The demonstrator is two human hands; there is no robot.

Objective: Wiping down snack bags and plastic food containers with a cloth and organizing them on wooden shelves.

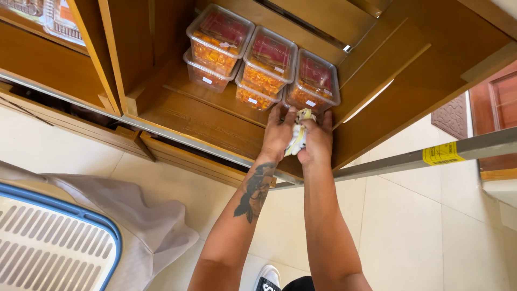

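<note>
Left hand [277,134]: closed on cloth [299,136], at right box [313,82]
Right hand [318,141]: also gripping cloth (bunched between both)
Boxes: clear, stacked on far shelf [204,121]

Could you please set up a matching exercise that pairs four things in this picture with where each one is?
Things:
1. cloth
2. clear boxes
3. basket
4. yellow tag

Places:
A. stacked on the wooden shelf
B. on the metal rail at the right
C. bunched between the left hand and the right hand
D. at the lower left, on a white sheet

Pairs: 1-C, 2-A, 3-D, 4-B
</note>
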